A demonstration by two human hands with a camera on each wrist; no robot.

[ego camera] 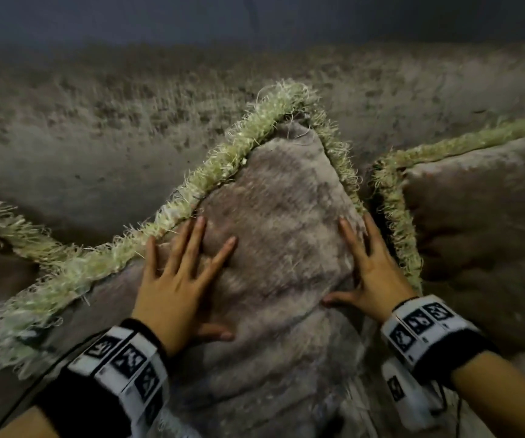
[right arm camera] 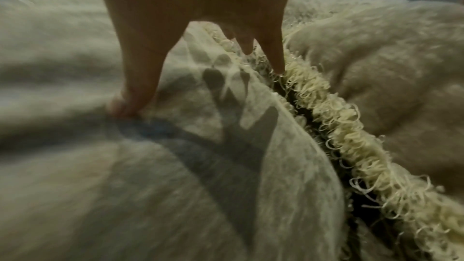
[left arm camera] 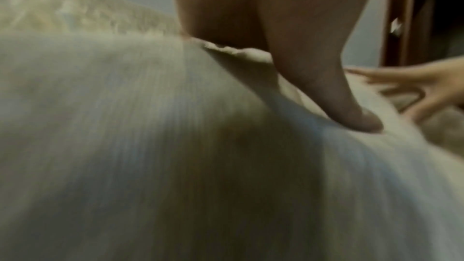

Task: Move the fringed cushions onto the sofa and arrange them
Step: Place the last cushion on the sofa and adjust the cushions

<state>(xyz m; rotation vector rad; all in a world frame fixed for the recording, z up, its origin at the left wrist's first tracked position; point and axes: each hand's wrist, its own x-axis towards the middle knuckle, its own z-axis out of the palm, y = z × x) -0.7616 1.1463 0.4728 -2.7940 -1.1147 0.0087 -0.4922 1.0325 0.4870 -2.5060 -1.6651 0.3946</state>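
A grey plush cushion (ego camera: 283,203) with a pale green fringe stands corner-up against the sofa back (ego camera: 128,121). My left hand (ego camera: 179,273) lies flat on its left half, fingers spread and straight. Flat on the cushion's right edge rests my right hand (ego camera: 365,267), its fingers reaching the fringe (right arm camera: 334,126). In the left wrist view the left thumb (left arm camera: 351,110) presses into the cushion (left arm camera: 150,126). A second fringed cushion (ego camera: 476,216) leans to the right, close beside the first. Part of a third fringe (ego camera: 8,229) shows at far left.
The sofa's beige plush fabric fills most of the head view, with a dark wall (ego camera: 255,20) behind it. A brown wooden door frame (left arm camera: 399,17) shows in the left wrist view.
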